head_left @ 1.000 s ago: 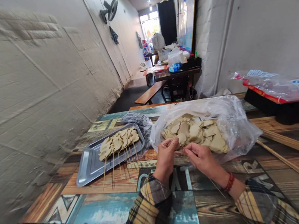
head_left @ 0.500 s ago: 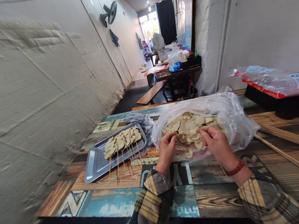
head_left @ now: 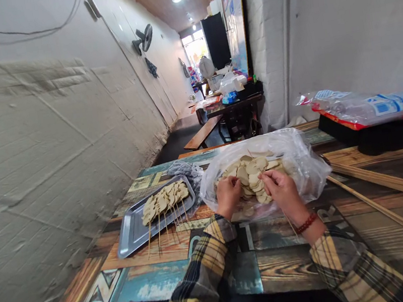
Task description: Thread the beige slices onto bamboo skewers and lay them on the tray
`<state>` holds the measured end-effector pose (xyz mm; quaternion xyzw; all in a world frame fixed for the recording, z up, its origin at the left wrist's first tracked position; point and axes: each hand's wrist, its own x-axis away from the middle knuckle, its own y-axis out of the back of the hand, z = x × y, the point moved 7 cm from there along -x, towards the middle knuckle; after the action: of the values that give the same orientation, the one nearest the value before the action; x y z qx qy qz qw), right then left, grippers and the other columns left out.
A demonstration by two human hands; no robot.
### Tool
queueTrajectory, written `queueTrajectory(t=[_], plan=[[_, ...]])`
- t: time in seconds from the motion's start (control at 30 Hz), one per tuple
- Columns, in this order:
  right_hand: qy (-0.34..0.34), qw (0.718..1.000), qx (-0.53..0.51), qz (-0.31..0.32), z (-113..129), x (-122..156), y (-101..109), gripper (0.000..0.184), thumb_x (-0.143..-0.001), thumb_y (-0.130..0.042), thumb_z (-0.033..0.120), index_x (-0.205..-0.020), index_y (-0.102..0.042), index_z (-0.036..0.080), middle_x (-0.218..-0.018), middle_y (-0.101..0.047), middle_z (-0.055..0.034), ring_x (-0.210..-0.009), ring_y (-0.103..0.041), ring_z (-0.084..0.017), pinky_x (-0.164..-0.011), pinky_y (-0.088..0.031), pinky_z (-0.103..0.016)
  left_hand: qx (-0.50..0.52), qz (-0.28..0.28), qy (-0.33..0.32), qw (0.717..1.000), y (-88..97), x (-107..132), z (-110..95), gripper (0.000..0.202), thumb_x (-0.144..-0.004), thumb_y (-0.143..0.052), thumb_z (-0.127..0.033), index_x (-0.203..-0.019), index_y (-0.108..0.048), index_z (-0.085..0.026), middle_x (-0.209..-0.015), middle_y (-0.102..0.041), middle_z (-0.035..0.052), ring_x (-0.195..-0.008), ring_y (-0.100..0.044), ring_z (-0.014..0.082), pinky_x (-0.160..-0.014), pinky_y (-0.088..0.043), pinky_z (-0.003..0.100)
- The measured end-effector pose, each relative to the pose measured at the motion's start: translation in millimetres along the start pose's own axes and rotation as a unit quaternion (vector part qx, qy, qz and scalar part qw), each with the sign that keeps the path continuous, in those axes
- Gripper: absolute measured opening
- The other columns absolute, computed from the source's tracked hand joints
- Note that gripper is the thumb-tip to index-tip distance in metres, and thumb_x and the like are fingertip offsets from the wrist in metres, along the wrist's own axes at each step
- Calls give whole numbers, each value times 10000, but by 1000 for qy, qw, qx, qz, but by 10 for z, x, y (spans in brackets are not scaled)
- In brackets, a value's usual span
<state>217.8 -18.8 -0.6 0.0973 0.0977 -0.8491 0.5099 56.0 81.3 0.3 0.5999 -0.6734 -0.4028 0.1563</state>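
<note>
A pile of pale, flat, round slices [head_left: 253,171] lies in an open clear plastic bag [head_left: 309,167] in front of me. My right hand [head_left: 283,193] pinches a thin wooden skewer [head_left: 290,223], whose lower end shows below the palm. Its fingertips are over the slices. At the pile's left side, my left hand [head_left: 228,196] has thumb and forefinger pressed together; what is between them is hidden. Left of the bag, a metal tray [head_left: 132,233] bears several skewers threaded with slices [head_left: 165,201], their sticks jutting over the near rim.
Bundled bare skewers [head_left: 390,183] lie to the right on the patterned table [head_left: 289,272]. Behind them, a plastic package [head_left: 374,106] rests on a black container [head_left: 375,136]. A crumpled grey plastic bag [head_left: 186,171] touches the tray's far side. A brick wall [head_left: 36,172] rises at left.
The camera view has tilted and shifted slightly. My left hand has turned a little, with its fingers curled more; the right still pinches the skewer over the slices.
</note>
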Motion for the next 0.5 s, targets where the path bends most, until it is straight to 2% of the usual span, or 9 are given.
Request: queueTrajectory(t=[0.17, 0.33, 0.43, 0.5], plan=[[4, 1000, 0, 2, 60, 4, -18, 392, -851, -595, 551, -841, -679, 169, -483, -521, 57, -456, -475, -142, -486, -381, -264, -63, 0, 33, 997, -56, -96, -66, 129, -789, -716, -306, -744, -721, -185, -841, -696, 103, -842, -621, 248, -756, -392, 327], [7, 1000, 8, 6, 84, 11, -26, 371, -848, -597, 539, -815, -682, 179, -478, -528, 56, -457, -481, -146, -497, -375, -267, -90, -18, 19, 996, -92, -115, -120, 16, -773, -673, -189, -765, -684, -197, -882, -687, 92, -878, -612, 244, -769, -384, 328], [7, 1000, 11, 6, 81, 7, -28, 373, -848, -588, 541, -816, -683, 182, -477, -532, 53, -457, -483, -149, -501, -376, -270, -53, -29, 0, 998, -84, -116, -176, 106, -754, -616, -118, -698, -637, -206, -823, -664, 57, -854, -597, 213, -775, -387, 310], [5, 1000, 11, 5, 79, 3, -27, 376, -844, -588, 545, -815, -681, 182, -475, -530, 53, -458, -483, -150, -504, -379, -272, 25, -36, 1, 999, -39, -119, -184, 115, -726, -616, -119, -654, -591, -205, -743, -628, 26, -788, -574, 186, -750, -393, 292]])
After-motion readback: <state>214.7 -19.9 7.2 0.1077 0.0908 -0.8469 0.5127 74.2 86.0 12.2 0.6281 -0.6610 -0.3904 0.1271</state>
